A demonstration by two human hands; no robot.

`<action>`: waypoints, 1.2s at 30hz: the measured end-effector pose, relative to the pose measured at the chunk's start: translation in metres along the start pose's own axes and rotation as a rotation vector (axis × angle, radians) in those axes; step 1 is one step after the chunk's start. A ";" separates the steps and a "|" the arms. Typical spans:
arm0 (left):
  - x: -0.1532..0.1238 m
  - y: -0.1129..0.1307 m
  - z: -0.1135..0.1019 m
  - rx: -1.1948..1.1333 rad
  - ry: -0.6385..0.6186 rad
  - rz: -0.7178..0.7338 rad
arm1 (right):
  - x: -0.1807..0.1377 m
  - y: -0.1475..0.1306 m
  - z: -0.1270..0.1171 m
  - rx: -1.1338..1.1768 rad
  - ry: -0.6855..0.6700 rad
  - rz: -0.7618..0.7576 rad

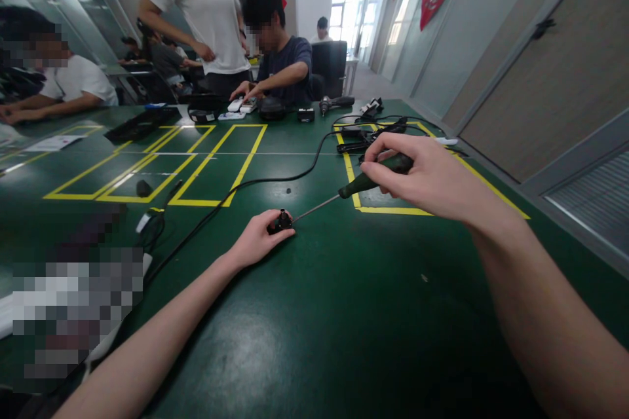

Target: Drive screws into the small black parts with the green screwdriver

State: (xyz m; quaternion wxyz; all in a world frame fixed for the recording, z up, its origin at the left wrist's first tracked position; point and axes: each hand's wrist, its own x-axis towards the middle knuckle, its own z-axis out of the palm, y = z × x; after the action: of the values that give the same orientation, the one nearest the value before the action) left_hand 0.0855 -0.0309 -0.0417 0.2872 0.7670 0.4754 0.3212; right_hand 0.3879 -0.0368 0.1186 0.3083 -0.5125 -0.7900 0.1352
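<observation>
My left hand (256, 237) is closed on a small black part (284, 218) with a short knob on top, held low at the green table's surface. Its exact kind is too small to make out. In my right hand (417, 173) is a screwdriver (361, 184) with a dark green handle, tilted down to the left. The thin metal shaft reaches to the right side of the black part, and its tip appears to meet it there. My right fingers wrap the handle from above and hide part of it.
A black cable (275, 179) crosses the green table (344, 314), which has yellow tape outlines. Black parts (351, 147) lie beyond my right hand, with a power drill (337, 103) at the far edge. Opposite, a person in a dark shirt (292, 59) handles white devices; others sit or stand nearby.
</observation>
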 end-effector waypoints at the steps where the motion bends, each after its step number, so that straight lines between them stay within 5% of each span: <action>1: 0.000 0.000 0.000 0.003 -0.009 0.006 | 0.000 0.001 0.000 0.005 0.000 -0.009; 7: -0.001 0.000 0.001 0.045 -0.007 0.014 | 0.001 0.002 -0.001 -0.013 0.016 -0.043; 13: -0.001 0.001 0.001 0.043 -0.010 0.014 | 0.000 -0.001 -0.001 -0.070 -0.034 0.080; 21: 0.000 0.000 0.001 0.035 -0.007 0.011 | -0.001 0.006 0.002 -0.005 0.039 -0.090; 28: 0.000 0.000 0.002 0.027 -0.007 0.008 | 0.000 -0.001 0.001 -0.058 0.004 0.058; 36: 0.000 0.002 0.002 0.032 -0.006 -0.001 | -0.001 0.003 0.003 -0.024 0.061 -0.080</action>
State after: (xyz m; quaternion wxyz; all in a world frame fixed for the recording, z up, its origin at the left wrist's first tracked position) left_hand 0.0880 -0.0317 -0.0419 0.2766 0.7721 0.4800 0.3113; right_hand 0.3881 -0.0362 0.1141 0.3311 -0.4879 -0.8018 0.0977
